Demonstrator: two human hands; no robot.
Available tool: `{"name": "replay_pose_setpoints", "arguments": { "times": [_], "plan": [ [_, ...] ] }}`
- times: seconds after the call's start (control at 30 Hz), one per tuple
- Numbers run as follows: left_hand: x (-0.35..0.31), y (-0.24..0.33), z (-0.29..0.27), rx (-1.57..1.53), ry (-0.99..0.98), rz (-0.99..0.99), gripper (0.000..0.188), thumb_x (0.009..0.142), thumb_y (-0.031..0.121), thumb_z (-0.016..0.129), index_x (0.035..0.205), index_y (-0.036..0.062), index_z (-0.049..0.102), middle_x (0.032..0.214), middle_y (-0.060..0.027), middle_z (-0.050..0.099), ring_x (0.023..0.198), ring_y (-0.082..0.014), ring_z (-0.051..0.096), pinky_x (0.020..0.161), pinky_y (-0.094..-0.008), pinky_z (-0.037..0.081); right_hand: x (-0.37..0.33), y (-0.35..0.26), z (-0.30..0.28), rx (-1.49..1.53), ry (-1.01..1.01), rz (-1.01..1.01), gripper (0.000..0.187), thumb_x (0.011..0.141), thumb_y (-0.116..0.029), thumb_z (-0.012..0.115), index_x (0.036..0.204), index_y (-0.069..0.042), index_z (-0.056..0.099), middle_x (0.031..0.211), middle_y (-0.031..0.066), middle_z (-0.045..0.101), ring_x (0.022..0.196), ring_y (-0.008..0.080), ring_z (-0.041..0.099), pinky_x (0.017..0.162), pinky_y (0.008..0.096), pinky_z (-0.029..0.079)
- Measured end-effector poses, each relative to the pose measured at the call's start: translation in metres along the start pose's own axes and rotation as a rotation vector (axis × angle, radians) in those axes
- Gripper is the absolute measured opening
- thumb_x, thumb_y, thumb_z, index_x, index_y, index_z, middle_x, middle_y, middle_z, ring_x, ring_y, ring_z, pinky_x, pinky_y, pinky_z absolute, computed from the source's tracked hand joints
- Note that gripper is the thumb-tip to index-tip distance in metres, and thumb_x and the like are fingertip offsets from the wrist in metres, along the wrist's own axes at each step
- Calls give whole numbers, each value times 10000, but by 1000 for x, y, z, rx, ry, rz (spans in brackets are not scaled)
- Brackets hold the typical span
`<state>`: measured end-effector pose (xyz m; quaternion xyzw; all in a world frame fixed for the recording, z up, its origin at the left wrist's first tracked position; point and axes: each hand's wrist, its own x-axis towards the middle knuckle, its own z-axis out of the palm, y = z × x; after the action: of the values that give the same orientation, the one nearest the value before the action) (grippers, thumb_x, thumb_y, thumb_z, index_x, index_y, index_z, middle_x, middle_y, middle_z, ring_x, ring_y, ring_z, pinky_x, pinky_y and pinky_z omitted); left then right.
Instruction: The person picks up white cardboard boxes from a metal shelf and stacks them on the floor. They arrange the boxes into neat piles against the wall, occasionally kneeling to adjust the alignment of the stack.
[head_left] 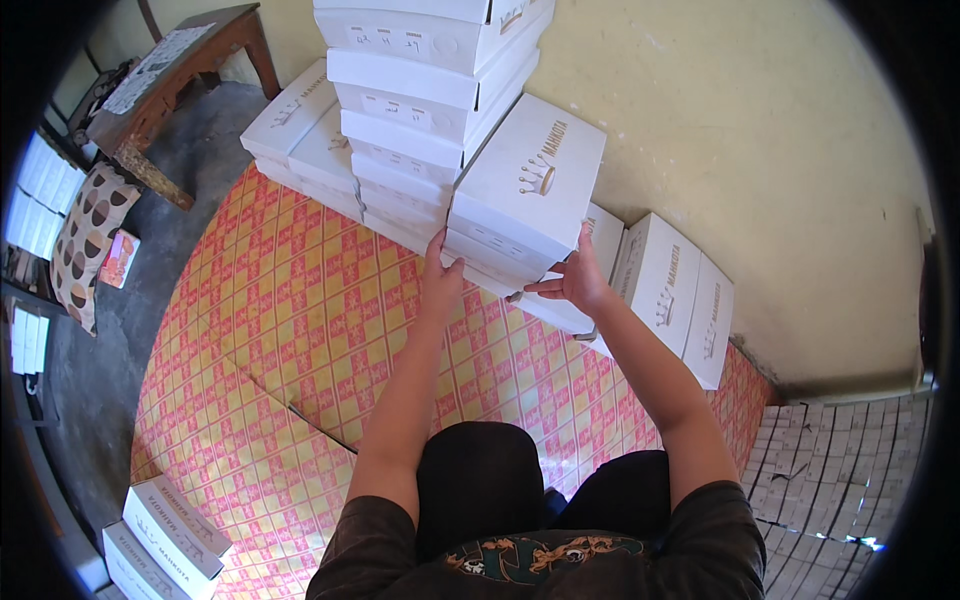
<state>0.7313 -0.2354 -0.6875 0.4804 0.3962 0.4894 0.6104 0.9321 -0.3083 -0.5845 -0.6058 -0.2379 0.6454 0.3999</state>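
A white lidded cardboard box point(530, 175) with a gold crown on top sits on other white boxes, beside a tall stack of white boxes point(405, 65). My left hand point(441, 277) grips its near left corner, fingers along the edge. At the near right corner, my right hand point(578, 280) steadies the same box, one digit up its side and the other fingers spread across its lower front. The boxes partly hide the fingertips of both hands.
Low white boxes point(300, 115) lie left of the stack; more white boxes point(672, 285) lean at the right by the wall. A checked red-yellow mat point(290, 300) covers the floor. Two boxes point(165, 535) stand lower left, a wooden table point(190, 60) upper left, a patterned cushion point(90, 235) below it.
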Motion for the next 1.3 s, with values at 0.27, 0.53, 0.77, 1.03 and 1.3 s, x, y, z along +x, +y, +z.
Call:
{"name": "replay_pose_setpoints", "arguments": {
  "times": [0.27, 0.53, 0.77, 1.03, 1.3],
  "plan": [
    [6, -13, -12, -159, -83, -102, 654, 745, -110, 354, 1365, 36, 206, 1395, -142, 261, 1298, -244, 251, 953, -314, 375, 6, 13, 6, 61, 78, 19, 964, 701, -820, 100, 1391, -149, 156, 1340, 213, 331, 1013, 432, 536, 905, 450, 365],
    [10, -33, -17, -151, -138, -381, 685, 764, -74, 385, 1392, 67, 150, 1438, -96, 192, 1300, -254, 248, 967, -302, 338, 10, 23, 4, 105, 22, -6, 938, 727, -795, 185, 1393, -135, 144, 1373, 182, 285, 1008, 407, 548, 919, 466, 357],
    [6, -44, -21, -310, -127, -369, 689, 780, -39, 401, 1403, 107, 146, 1453, -41, 190, 1288, -239, 274, 933, -291, 322, 11, 19, 9, 147, -23, 0, 941, 725, -796, 195, 1399, -144, 121, 1398, 163, 247, 1079, 445, 483, 981, 503, 256],
    [-5, -10, -12, -207, 33, -402, 648, 742, -76, 381, 1363, 24, 225, 1406, -146, 259, 1239, -266, 344, 906, -304, 397, 15, 21, 3, 117, -68, 14, 933, 744, -781, 174, 1403, -126, 87, 1409, 162, 229, 1109, 428, 467, 983, 505, 251],
    [-18, 5, 18, 52, -417, -689, 492, 807, 125, 494, 1279, 35, 387, 1251, -100, 452, 1073, -212, 461, 874, -320, 384, -4, 12, -76, -431, 260, -347, 630, 867, -497, 422, 1280, -22, 384, 1267, 167, 444, 1091, 271, 506, 932, 404, 354]
  ]
}}
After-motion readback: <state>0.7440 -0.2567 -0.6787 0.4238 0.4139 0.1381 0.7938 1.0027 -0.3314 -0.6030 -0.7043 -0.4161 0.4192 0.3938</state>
